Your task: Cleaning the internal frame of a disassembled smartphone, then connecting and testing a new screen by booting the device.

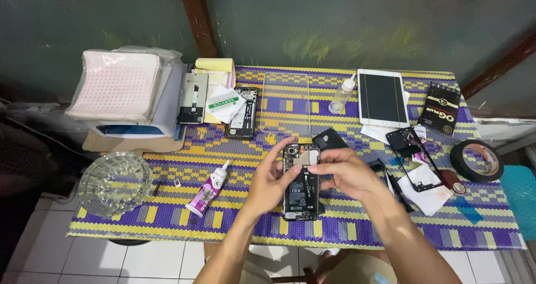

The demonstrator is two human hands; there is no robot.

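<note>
At the centre of the frame, an opened phone (301, 184) with its back cover off lies on the patterned surface (167, 214), its battery and board exposed. The left hand (268, 181) curls against its left edge, fingers closed around the upper side. The right hand (346, 172) grips the upper right edge, fingertips pinched at the board. A glue tube (208, 190) lies to the left, a glass bowl (114, 182) farther left, and a tape roll (476, 160) at the right.
</note>
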